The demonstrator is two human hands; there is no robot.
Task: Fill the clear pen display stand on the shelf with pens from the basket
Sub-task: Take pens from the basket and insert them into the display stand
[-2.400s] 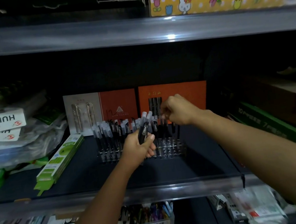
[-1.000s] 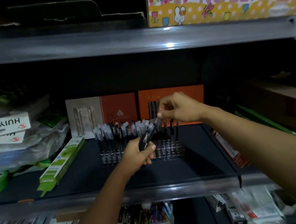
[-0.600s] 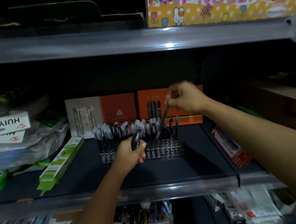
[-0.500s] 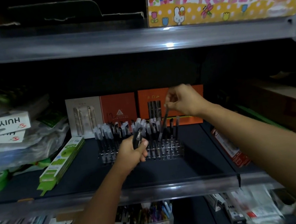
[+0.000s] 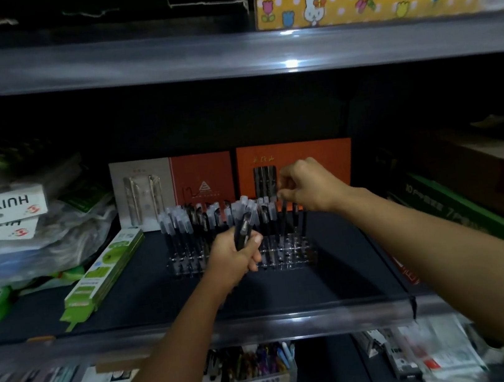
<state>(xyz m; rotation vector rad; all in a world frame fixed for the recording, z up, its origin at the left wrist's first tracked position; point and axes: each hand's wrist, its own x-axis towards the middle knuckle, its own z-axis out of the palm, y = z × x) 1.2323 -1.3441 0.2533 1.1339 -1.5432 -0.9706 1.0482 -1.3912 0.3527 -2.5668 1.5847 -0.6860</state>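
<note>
Both curled — left hand point(image 5: 232, 256) gripping pens point(image 5: 243, 229)

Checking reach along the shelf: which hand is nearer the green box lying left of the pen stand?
Left. The left hand grips pens in front of the stand, right of the green box; the right hand is farther right.

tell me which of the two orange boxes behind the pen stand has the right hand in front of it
The right-hand orange box, the one with black pens pictured on it. The right hand overlaps its lower edge, while the left orange box with the triangle logo stands uncovered.
</note>
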